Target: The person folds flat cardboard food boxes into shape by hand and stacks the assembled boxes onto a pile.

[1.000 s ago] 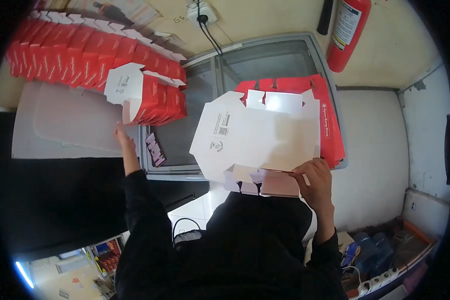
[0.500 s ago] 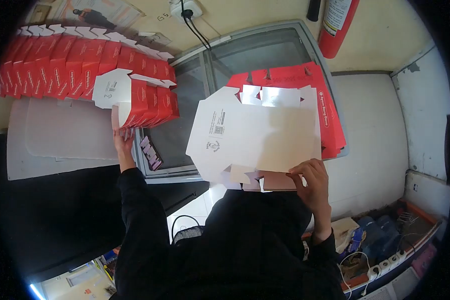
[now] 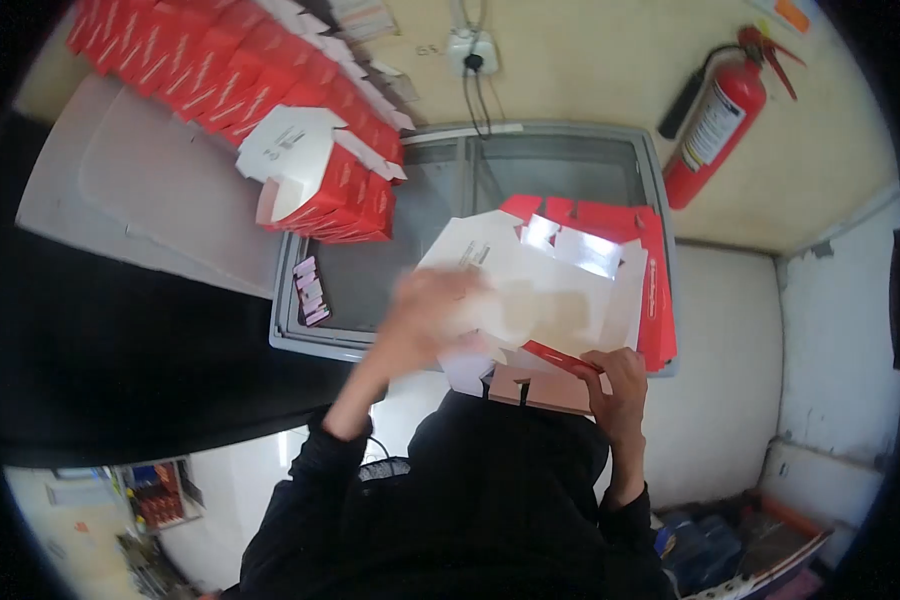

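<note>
A flat cardboard box blank (image 3: 530, 285) lies white side up in front of me, on more blanks. My right hand (image 3: 620, 390) pinches its near edge, where a folded-up flap shows a red strip. Over the blank's left part is my left hand (image 3: 425, 315), smeared by motion, so its fingers cannot be made out. Red blanks (image 3: 658, 290) stick out beneath on the right and far sides. To the left, a nested group of folded red boxes (image 3: 345, 200) has a white open flap on top.
A long row of nested red boxes (image 3: 210, 65) stands at the upper left. Everything rests on or beside a glass-topped chest freezer (image 3: 420, 190). A phone in a patterned case (image 3: 311, 290) lies on its left side. A fire extinguisher (image 3: 715, 130) hangs on the wall.
My left hand has left the folded boxes and swung right, over the blank. With my right hand, the blank's near flap has been raised, showing red. The camera view has shifted.
</note>
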Tool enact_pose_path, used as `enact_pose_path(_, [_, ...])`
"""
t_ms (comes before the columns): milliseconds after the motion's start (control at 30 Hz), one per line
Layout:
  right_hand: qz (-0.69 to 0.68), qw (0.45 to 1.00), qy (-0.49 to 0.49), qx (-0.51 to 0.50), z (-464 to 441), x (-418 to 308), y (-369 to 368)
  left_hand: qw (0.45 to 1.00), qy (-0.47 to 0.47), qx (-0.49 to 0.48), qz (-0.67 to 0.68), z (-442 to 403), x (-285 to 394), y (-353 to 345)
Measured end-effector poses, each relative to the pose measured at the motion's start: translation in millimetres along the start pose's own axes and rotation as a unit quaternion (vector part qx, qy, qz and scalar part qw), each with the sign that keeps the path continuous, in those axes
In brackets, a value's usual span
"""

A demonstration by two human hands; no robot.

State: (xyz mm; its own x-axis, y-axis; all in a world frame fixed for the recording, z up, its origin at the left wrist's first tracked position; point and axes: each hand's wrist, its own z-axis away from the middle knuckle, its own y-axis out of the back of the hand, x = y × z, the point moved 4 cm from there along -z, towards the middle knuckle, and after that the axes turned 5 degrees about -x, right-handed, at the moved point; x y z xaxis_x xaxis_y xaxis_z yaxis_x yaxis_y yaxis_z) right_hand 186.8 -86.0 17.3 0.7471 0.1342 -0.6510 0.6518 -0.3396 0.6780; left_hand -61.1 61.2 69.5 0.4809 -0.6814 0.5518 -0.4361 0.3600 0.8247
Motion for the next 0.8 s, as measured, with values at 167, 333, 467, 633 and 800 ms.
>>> enact_pose_path(167, [-0.029,0.999,0.029,0.023,-11,-8,11,0.993,0.015,-0.105,-0.043,1,24,-57])
enact_pose_path(333, [-0.064,0.997,0.021,0.047,-15,-11,16,0.994,0.003,-0.003,0.11,0,2,-47])
enact_pose_path(467, [-0.084,0.996,0.006,0.027,-26,-22,15,0.98,0.162,0.001,0.111,-9,14,-22])
enact_pose_path(633, [-0.092,0.994,0.046,-0.047,-37,-51,-4,0.991,0.005,0.068,-0.112,-20,63,-30])
enact_pose_path(800, [-0.146,0.984,0.096,-0.035,-38,-44,-4,0.996,-0.076,0.019,-0.035,-23,56,-17])
